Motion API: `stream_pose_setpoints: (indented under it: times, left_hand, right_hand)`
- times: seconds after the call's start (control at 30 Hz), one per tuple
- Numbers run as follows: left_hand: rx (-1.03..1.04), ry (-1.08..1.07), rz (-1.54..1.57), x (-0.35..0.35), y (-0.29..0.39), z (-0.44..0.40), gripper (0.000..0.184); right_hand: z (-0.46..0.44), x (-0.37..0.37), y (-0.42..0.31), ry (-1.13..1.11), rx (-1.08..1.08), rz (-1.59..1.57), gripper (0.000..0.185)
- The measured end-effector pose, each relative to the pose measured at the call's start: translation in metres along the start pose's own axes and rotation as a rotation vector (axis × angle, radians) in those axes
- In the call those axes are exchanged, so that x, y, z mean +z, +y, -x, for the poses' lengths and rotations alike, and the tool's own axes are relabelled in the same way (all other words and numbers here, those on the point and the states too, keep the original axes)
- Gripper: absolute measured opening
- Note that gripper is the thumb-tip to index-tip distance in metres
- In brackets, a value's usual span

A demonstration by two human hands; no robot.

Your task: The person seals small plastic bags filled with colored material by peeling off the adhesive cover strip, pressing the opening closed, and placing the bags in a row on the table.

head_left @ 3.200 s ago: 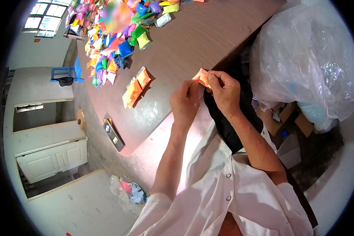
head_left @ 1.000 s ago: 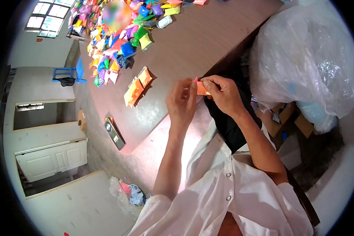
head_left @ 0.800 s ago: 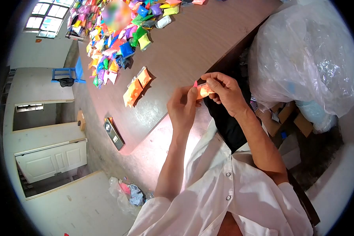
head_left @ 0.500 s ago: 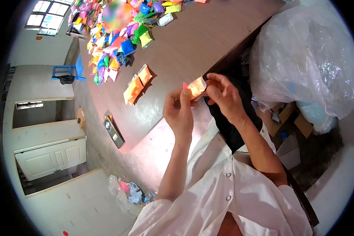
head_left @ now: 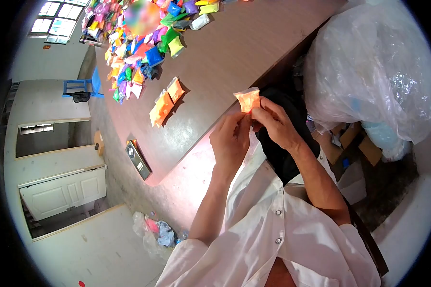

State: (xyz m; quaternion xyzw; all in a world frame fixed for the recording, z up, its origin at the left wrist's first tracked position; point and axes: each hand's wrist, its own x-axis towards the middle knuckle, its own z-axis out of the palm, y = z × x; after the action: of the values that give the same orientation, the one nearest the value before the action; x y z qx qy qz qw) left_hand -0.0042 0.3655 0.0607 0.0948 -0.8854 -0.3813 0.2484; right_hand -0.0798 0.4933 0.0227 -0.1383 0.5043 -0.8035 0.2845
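Observation:
Both hands meet just off the table's near edge around a small orange packet (head_left: 248, 100) with a clear film rim. My left hand (head_left: 231, 137) pinches its lower end. My right hand (head_left: 277, 122) grips the same packet at its lower right corner, thumb and finger closed. The packet's body stands up above the fingertips. On the brown table (head_left: 215, 62), two more orange packets lie touching each other, one (head_left: 162, 109) nearer the left edge and the other (head_left: 175, 90) behind it.
Many coloured packets (head_left: 154, 56) are heaped at the table's far left. A dark phone-like object (head_left: 138, 160) lies by the left corner. A large clear plastic bag (head_left: 373, 76) bulges at the right, above cardboard pieces (head_left: 370, 152). A blue chair (head_left: 95, 82) stands beyond the table.
The orange packet has turned upright between my fingers. My left hand has moved right, and my right hand has closed on the packet's lower end.

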Motion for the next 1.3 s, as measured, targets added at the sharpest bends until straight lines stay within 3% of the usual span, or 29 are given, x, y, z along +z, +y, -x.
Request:
stream_pose_setpoints:
  times: [0.1, 0.3, 0.43, 0.5, 0.57, 0.63, 0.7, 0.97, 1.03, 1.23, 1.3]
  left_hand:
    - [0.032, -0.044, -0.048, 0.0, -0.006, -0.005, 0.007]
    - [-0.003, -0.115, -0.095, -0.007, -0.01, -0.027, 0.005]
    - [0.012, -0.025, -0.067, -0.012, -0.029, -0.035, 0.008]
    - [-0.194, -0.024, -0.062, -0.02, -0.022, -0.037, 0.01]
    - [-0.203, -0.037, -0.089, -0.024, -0.019, -0.033, 0.009]
    - [-0.018, -0.01, -0.047, -0.019, -0.014, -0.027, 0.008]
    - [0.041, -0.089, -0.039, -0.014, 0.0, -0.022, 0.007]
    - [0.066, -0.074, -0.149, -0.019, -0.027, -0.036, 0.008]
    - [-0.078, -0.009, -0.109, -0.024, -0.019, -0.038, 0.007]
    - [0.067, -0.077, -0.089, -0.01, -0.007, -0.021, 0.006]
    - [0.064, -0.088, -0.107, -0.008, -0.016, -0.025, 0.007]
  right_hand:
    - [-0.001, -0.003, -0.002, -0.058, -0.139, 0.243, 0.028]
    - [-0.004, -0.012, 0.006, -0.093, -0.047, 0.162, 0.02]
    - [-0.004, -0.017, 0.014, -0.068, -0.094, 0.278, 0.018]
    - [-0.002, -0.017, 0.01, -0.095, -0.019, 0.208, 0.016]
    - [0.0, -0.01, -0.001, -0.069, -0.008, 0.177, 0.016]
    - [-0.002, -0.006, -0.002, -0.043, 0.001, 0.148, 0.016]
    - [-0.005, -0.006, 0.006, -0.038, -0.094, 0.172, 0.019]
    - [0.001, -0.007, 0.001, -0.053, -0.074, 0.241, 0.021]
    - [0.002, -0.008, 0.002, 0.012, -0.048, 0.232, 0.02]
    - [-0.003, -0.008, 0.006, -0.003, 0.0, 0.286, 0.027]
    - [-0.001, -0.012, 0.01, -0.076, -0.118, 0.279, 0.019]
